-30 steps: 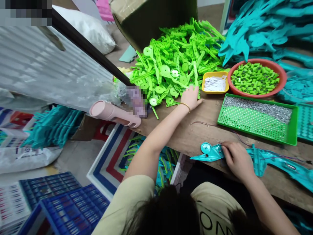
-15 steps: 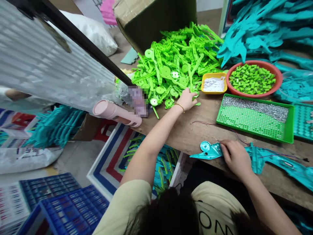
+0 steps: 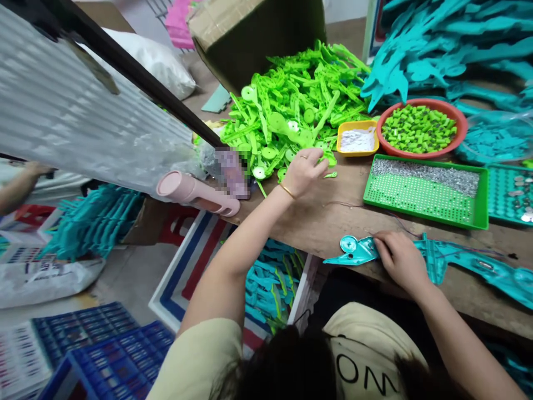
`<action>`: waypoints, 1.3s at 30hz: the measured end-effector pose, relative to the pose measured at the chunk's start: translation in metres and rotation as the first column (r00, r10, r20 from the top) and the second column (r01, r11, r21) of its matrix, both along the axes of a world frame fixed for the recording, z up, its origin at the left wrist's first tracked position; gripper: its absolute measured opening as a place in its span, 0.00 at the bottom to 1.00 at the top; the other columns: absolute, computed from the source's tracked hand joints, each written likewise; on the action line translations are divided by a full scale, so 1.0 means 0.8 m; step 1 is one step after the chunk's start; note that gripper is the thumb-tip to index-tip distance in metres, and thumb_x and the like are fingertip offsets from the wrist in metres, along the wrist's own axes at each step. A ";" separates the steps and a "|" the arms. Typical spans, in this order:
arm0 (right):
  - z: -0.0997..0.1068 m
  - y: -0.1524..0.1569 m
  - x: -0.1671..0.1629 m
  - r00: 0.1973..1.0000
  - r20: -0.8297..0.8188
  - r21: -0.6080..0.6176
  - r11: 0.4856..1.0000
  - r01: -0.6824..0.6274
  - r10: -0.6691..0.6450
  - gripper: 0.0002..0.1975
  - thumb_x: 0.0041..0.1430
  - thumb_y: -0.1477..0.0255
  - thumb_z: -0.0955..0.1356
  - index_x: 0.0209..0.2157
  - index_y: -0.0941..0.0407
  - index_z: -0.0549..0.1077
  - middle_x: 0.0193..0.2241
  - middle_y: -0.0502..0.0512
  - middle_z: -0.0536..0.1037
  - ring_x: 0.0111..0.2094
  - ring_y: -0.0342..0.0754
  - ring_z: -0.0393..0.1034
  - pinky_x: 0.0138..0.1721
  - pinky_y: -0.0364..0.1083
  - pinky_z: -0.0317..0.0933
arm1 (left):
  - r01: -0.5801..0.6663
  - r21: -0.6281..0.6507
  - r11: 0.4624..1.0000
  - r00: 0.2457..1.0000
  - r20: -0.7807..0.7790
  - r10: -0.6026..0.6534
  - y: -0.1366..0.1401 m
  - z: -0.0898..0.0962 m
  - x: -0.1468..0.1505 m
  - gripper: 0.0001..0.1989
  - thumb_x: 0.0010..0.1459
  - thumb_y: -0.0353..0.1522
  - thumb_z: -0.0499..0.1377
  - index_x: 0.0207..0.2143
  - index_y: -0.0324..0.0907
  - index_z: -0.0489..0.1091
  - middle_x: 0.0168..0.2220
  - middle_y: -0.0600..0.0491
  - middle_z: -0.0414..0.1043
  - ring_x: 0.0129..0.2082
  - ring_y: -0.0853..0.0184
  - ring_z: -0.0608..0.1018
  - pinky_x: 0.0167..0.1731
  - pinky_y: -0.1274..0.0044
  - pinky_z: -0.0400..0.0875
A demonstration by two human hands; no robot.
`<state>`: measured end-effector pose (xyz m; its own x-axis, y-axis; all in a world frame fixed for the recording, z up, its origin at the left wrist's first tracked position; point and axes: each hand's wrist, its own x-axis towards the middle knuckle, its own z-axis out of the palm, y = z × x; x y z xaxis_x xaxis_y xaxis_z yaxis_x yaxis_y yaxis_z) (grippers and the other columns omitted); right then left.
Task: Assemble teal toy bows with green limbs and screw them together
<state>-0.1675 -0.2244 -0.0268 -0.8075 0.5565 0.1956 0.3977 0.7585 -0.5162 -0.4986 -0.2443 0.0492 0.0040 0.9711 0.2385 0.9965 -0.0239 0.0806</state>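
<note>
My left hand [image 3: 306, 173] is just off the near edge of a heap of bright green plastic levers [image 3: 287, 105]. Its fingers are half bent and a little apart, with nothing visible between them; the fingertips are close to the closest green pieces. On the bench's front edge, my right hand [image 3: 402, 261] grips a long turquoise plastic shell half [image 3: 470, 256], open side up. A beak-like point and a round disc [image 3: 348, 244] stick out left of that hand. Thin dark red and blue wires [image 3: 400, 219] run over the bench behind the shell.
Behind the shell are a green perforated tray [image 3: 420, 206] of small metal parts, a yellow dish [image 3: 358, 153] and a red bowl [image 3: 463, 136] of small green pieces. Turquoise shells [image 3: 437, 50] pile up beyond. A pink bottle [image 3: 195, 193] lies left. At far left, another person's arm [image 3: 19, 189] shows.
My left hand has drawn back slightly from the green heap, toward the left. My right hand stays on the turquoise shell. The whole view has shifted a little.
</note>
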 end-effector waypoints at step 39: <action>0.088 -0.017 -0.026 0.997 0.024 -0.406 0.912 -0.059 0.075 0.12 0.64 0.69 0.64 0.41 0.54 0.79 0.37 0.54 0.82 0.38 0.49 0.77 0.40 0.46 0.67 | -0.222 -0.004 0.975 0.353 0.932 0.084 -0.154 -0.047 0.191 0.10 0.61 0.37 0.61 0.43 0.43 0.75 0.39 0.51 0.80 0.39 0.67 0.81 0.43 0.75 0.76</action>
<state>-0.1880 -0.2379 0.0439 -0.8478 0.5261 -0.0666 0.3788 0.5129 -0.7704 -0.3460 -0.3674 0.0113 -0.4306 0.8984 0.0860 0.2836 0.0442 0.9579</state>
